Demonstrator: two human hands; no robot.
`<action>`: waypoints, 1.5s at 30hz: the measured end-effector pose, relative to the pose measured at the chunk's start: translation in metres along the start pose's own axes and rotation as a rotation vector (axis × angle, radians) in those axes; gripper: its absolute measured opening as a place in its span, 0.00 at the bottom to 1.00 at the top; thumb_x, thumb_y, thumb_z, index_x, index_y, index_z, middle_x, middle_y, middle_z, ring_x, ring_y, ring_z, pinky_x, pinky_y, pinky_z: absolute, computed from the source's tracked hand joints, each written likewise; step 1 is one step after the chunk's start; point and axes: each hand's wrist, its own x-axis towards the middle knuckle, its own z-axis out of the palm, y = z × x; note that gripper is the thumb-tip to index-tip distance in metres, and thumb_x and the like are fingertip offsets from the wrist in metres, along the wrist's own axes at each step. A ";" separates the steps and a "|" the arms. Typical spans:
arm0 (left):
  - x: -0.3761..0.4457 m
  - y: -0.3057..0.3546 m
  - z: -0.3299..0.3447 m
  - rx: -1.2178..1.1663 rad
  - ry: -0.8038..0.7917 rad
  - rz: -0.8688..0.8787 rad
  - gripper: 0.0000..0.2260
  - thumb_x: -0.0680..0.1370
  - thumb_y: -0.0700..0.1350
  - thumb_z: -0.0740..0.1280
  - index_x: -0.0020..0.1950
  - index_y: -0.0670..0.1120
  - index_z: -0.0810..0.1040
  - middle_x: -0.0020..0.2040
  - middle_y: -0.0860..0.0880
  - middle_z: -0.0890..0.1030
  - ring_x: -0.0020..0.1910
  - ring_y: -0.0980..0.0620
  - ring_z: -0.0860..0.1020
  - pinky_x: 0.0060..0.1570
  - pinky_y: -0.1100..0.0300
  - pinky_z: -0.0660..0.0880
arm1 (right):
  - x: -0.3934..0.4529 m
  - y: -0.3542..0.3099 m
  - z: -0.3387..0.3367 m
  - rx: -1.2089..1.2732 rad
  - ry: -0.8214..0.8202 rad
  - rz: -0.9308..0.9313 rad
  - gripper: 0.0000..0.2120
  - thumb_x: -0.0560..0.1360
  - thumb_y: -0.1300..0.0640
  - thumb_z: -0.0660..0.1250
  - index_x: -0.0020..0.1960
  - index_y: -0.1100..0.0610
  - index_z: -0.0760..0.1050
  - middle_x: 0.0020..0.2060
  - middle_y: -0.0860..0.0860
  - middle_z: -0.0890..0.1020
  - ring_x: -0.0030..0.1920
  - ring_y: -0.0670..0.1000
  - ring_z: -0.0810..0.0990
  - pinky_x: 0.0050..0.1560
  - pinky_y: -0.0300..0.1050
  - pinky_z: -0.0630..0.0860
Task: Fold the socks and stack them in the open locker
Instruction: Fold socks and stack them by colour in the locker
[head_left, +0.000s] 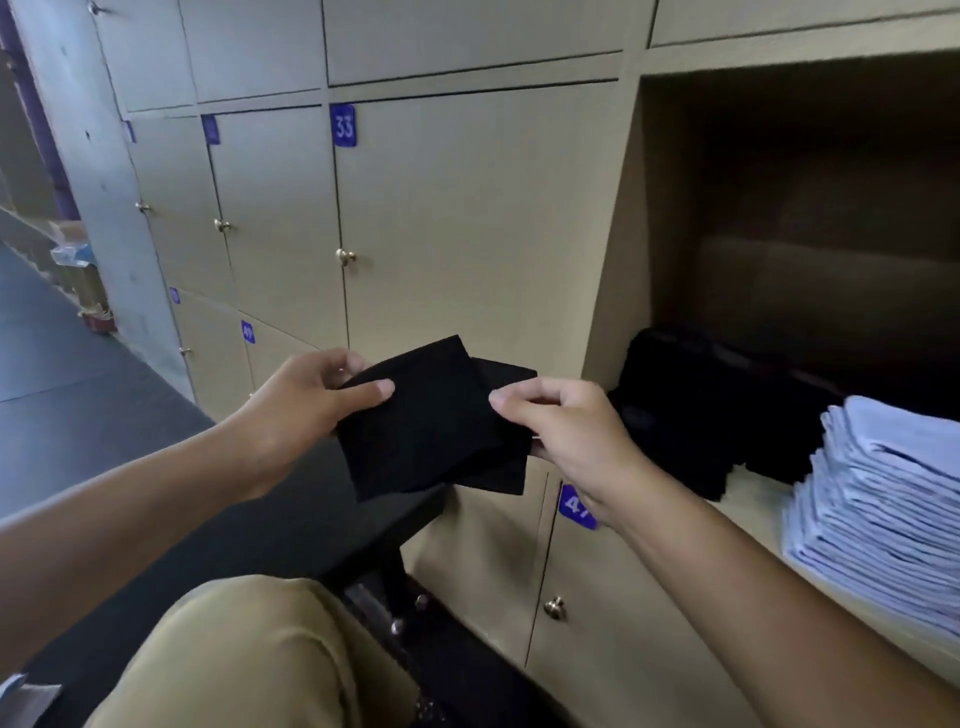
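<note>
Black sock (431, 415), folded, is in the air before the lockers. The left hand (306, 400) and right hand (566, 426) pinch its sides. Next I think it goes on the dark pile (691, 410) in the open locker (779, 156).

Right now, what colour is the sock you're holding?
Plain black sock, clearest in the head view.
</note>
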 end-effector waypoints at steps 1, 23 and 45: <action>0.001 0.001 0.003 -0.009 0.008 0.001 0.13 0.79 0.44 0.72 0.55 0.35 0.76 0.48 0.40 0.86 0.47 0.43 0.83 0.63 0.37 0.75 | -0.002 0.000 -0.007 -0.010 0.033 0.000 0.02 0.75 0.57 0.74 0.47 0.54 0.86 0.44 0.49 0.87 0.49 0.47 0.85 0.54 0.45 0.82; 0.040 0.018 0.105 -0.208 -0.438 -0.197 0.28 0.82 0.62 0.58 0.47 0.39 0.85 0.39 0.46 0.82 0.38 0.53 0.81 0.42 0.60 0.73 | -0.039 -0.007 -0.069 -0.423 0.267 -0.419 0.11 0.71 0.65 0.77 0.42 0.50 0.80 0.40 0.40 0.85 0.47 0.42 0.84 0.49 0.34 0.77; 0.067 -0.010 0.123 -0.574 -0.402 -0.186 0.22 0.65 0.34 0.76 0.59 0.43 0.80 0.57 0.37 0.84 0.52 0.43 0.85 0.50 0.57 0.81 | -0.026 0.020 -0.101 -0.501 0.146 -0.082 0.17 0.68 0.45 0.77 0.56 0.42 0.80 0.55 0.38 0.83 0.57 0.42 0.81 0.58 0.46 0.79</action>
